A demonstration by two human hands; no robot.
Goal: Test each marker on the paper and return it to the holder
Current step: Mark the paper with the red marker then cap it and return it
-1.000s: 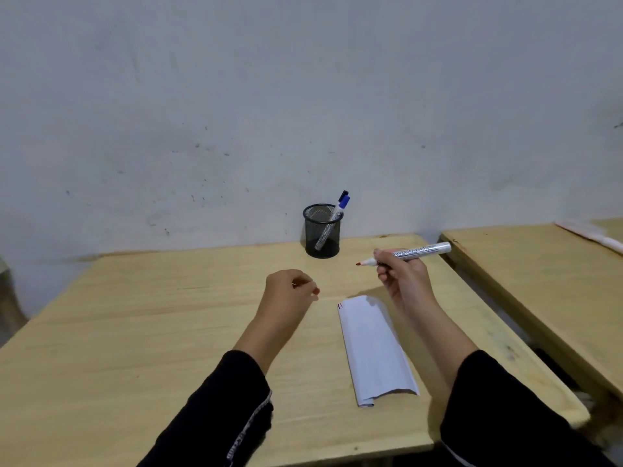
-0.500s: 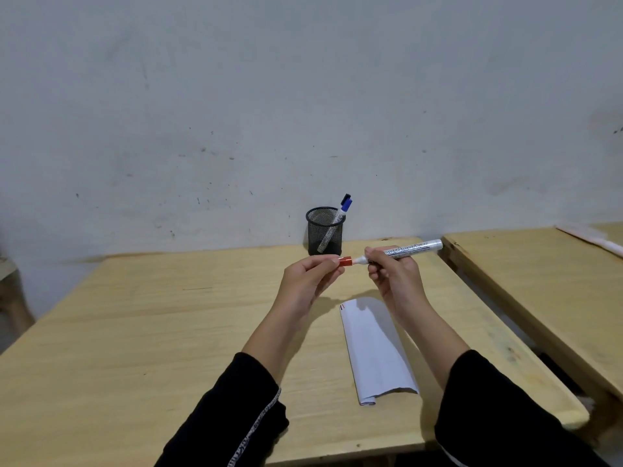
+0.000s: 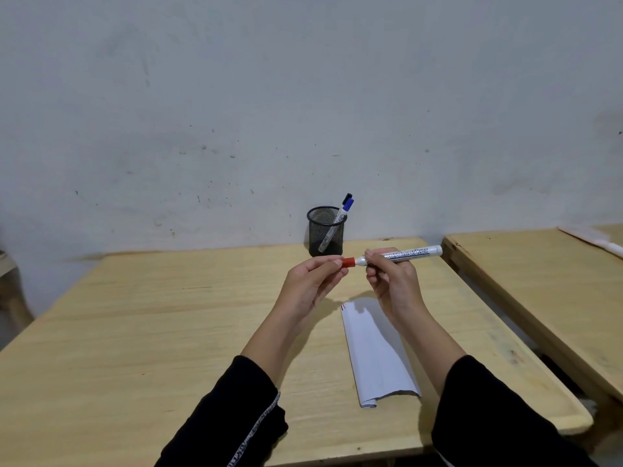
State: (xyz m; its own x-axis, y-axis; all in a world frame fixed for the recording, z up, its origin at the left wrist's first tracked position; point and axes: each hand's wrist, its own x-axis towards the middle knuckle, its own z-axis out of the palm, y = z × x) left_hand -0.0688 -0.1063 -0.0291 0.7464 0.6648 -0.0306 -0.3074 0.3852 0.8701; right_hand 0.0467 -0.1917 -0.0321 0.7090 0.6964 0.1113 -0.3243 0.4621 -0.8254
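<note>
My right hand (image 3: 392, 281) grips a white board marker (image 3: 409, 255) held level above the table, its tip pointing left. My left hand (image 3: 312, 286) pinches the red cap (image 3: 349, 262), which sits on the marker's tip. Below the hands lies a folded white paper (image 3: 376, 348) with short red and dark strokes at its far left corner. At the back of the table stands a black mesh holder (image 3: 325, 235) with a blue-capped marker (image 3: 344, 210) leaning in it.
The wooden table (image 3: 151, 332) stands against a stained grey wall. A second wooden table (image 3: 546, 281) is to the right across a narrow gap, with a white object (image 3: 596, 239) on its far edge.
My left hand rose from the table with the red cap and brought it onto the marker's tip. My right hand kept the marker level and barely moved.
</note>
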